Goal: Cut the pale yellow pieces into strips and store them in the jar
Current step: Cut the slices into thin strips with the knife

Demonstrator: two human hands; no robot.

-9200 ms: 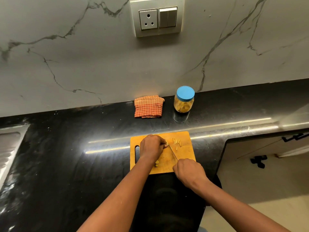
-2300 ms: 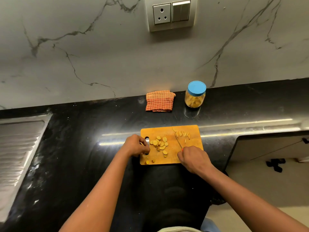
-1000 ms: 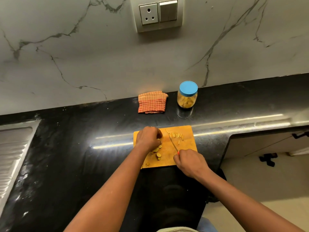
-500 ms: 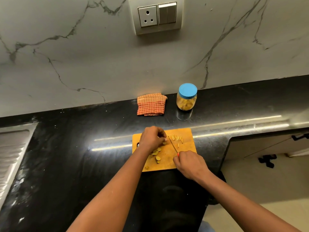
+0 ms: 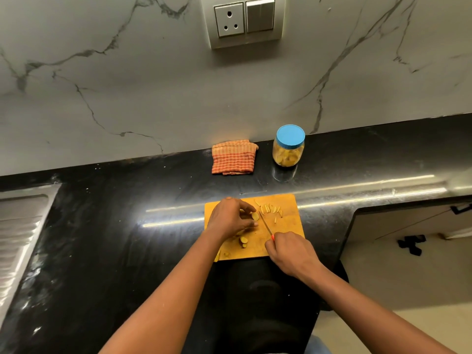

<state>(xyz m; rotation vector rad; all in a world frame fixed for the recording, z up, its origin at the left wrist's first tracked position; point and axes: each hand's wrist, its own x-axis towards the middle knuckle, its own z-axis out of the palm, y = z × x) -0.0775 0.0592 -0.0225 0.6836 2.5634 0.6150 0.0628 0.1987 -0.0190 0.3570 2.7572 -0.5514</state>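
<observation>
A pale yellow round slice [image 5: 255, 215] lies just above the middle of the frame on an orange rectangular wooden cutting board [image 5: 290, 227]. The left hand [image 5: 231, 218] curls over the slice and its fingertips pin it down. A thin steel knife with a red handle [image 5: 265, 224] rests its blade against the slice's right edge. The right hand [image 5: 291, 251] is closed round the handle at the board's lower right.

This looks like the cutting step, with the storing not yet begun. The next move calls for a clean press of the blade close to the fingertips.

There is one slice under the knife. Two or three uncut pale yellow discs [image 5: 244, 241] show below the left hand, and more may hide beneath it. Roughly eight short cut strips [image 5: 270, 209] lie in a loose row right of the blade, too small to count exactly.

One clear jar with a blue lid [image 5: 288, 146] stands above the board, well apart from it. Its lid is on and it is part full of yellow pieces. One folded orange checked cloth [image 5: 233, 157] lies near the jar, to its left. Everything sits on a black stone worktop [image 5: 115, 226], with one steel draining board [image 5: 18, 226] at the left edge.
</observation>
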